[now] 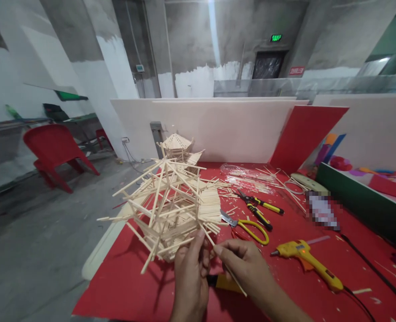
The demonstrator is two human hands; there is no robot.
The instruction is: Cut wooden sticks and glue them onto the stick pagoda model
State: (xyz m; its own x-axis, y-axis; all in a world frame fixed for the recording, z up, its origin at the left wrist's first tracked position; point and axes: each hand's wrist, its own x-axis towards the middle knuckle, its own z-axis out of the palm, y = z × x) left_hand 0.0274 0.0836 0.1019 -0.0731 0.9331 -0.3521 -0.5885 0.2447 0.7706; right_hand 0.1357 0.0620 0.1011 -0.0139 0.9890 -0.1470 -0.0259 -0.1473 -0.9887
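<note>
A model pavilion made of thin wooden sticks (166, 201) stands on the red tabletop, its roof an open frame of crossing sticks. My left hand (191, 273) is closed at the model's near right corner, thumb and fingers pinching near the upper end of a loose-looking wooden stick (235, 281). My right hand (248, 264) pinches that same stick lower down, between thumb and forefinger. The stick slants from the corner down to the right. Whether its upper end touches the model I cannot tell. Beneath my hands lies a yellow and black tool handle (228, 283), partly hidden.
Yellow-handled scissors (251, 229), cutting pliers (256, 210) and a yellow glue gun (307, 261) with its cord lie to the right. Bagged sticks (248, 176) are farther back. A finished-looking small pavilion (177, 145) stands behind the model. A green-sided box (362, 203) is at far right.
</note>
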